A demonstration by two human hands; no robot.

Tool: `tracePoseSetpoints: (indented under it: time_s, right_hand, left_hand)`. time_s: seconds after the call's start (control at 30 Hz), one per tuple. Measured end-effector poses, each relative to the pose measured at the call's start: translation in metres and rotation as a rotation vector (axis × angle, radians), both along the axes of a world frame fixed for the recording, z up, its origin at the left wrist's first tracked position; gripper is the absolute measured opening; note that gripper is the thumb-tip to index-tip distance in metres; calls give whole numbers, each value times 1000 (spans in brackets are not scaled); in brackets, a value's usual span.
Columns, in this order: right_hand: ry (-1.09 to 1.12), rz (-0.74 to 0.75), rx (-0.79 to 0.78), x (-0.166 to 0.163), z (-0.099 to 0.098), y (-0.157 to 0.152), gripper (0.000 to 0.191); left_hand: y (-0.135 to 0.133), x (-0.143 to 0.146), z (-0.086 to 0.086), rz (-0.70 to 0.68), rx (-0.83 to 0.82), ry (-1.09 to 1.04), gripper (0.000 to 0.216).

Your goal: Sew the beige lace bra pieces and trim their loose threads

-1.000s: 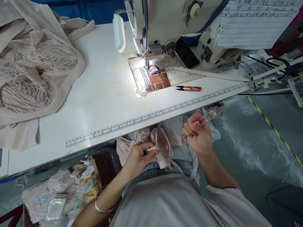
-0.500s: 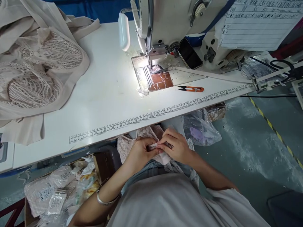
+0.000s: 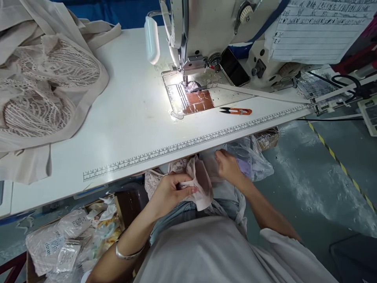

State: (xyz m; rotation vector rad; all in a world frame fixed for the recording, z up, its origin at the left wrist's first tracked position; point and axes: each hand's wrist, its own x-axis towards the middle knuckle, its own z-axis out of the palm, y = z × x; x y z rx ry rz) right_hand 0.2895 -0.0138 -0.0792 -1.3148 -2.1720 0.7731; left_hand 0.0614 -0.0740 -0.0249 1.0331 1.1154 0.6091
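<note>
My left hand (image 3: 169,192) pinches the edge of a pale pink lace bra (image 3: 203,186) between thumb and fingers, over my lap just below the table's front edge. One smooth cup of the bra stands up to the right of the fingers, and a lace part (image 3: 151,182) hangs on the left. To the right, apart from my left hand, my right hand (image 3: 228,167) has its fingers curled closed beside pale sheer material. Whatever those fingers hold is hidden.
Above is a sewing machine (image 3: 203,43) with its lamp lit. Orange thread snips (image 3: 237,111) and a phone (image 3: 235,67) lie on the table (image 3: 129,106). Beige lace garments (image 3: 50,86) are heaped left. Below stand a box of packets (image 3: 70,239) and a plastic bag (image 3: 255,161).
My right hand has parted from my left and moved right and up. The bra cup has opened out beside my left hand, which keeps its pinch. The view has shifted slightly.
</note>
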Motion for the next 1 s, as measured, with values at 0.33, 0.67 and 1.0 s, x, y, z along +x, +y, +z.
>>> tracePoseSetpoints:
  time_s: [0.33, 0.67, 1.0]
  right_hand:
    - [269, 294, -155, -14, 37, -10, 20]
    - [322, 254, -44, -19, 37, -14, 19]
    - [-7, 210, 393, -23, 47, -32, 39]
  left_hand:
    - [7, 1, 7, -158, 252, 210, 31]
    - [2, -10, 1, 124, 257, 206, 19]
    - [-4, -8, -5, 183, 0, -91, 25]
